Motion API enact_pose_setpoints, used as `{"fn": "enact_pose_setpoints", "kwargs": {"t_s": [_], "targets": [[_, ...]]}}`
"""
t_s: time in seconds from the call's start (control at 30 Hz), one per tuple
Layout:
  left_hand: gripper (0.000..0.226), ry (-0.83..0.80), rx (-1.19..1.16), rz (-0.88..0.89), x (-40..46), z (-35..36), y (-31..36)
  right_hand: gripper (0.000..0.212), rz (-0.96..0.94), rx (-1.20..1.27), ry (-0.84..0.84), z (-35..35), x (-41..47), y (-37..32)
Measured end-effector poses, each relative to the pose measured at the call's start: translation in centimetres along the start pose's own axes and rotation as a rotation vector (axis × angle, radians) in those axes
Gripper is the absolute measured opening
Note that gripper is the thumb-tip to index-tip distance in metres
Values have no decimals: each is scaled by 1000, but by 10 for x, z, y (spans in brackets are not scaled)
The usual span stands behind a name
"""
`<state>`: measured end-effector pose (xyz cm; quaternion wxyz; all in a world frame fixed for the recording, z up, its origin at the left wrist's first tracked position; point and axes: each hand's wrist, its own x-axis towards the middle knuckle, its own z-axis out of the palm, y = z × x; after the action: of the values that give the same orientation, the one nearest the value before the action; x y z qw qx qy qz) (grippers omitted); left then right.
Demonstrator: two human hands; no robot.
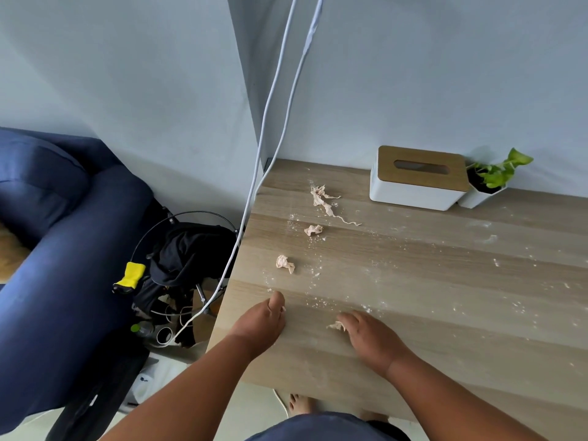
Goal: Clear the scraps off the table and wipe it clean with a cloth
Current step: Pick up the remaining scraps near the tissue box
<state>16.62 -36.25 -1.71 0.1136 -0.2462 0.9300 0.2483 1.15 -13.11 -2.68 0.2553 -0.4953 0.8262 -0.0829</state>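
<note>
My left hand (265, 319) was curled with its fingers turned under, out of sight; only a sliver of scrap showed at its right side. My right hand (369, 340) covered most of a small scrap (335, 326), so its full shape went unrecorded. The tabletop (445, 313) ran off the right edge. The sofa (63, 249) was cut at the left edge. The dark heap in the wire basket (191, 249) was too tangled to identify.

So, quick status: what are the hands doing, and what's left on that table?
Left hand curled, right hand pinching a paper scrap. Three crumpled scraps and crumbs remain on table. Tissue box at the back; nothing blocking.
</note>
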Motion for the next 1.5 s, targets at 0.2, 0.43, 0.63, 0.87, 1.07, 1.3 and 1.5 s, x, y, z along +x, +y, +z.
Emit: {"fn": "enact_pose_setpoints", "kwargs": {"t_s": [0.2,0.43,0.63,0.87,1.07,1.3,1.5], "targets": [[20,78,-84,16,4,-9,-4,17,39,116,38,-21,-7,1],[39,91,-146,4,13,-19,-12,34,112,25,110,-37,-9,-5],[36,161,-256,-61,12,-19,-13,24,214,18,90,-35,-1,0],[33,169,-332,-76,17,-19,-15,47,306,106,91,-33,19,14],[31,146,-363,-101,28,-24,-20,31,303,242,200,-38,43,9],[33,193,-230,-81,44,-32,-14,23,293,256,255,-59,75,6],[23,233,-193,-145,63,-30,-9,16,222,210,233,-70,104,22]]}}
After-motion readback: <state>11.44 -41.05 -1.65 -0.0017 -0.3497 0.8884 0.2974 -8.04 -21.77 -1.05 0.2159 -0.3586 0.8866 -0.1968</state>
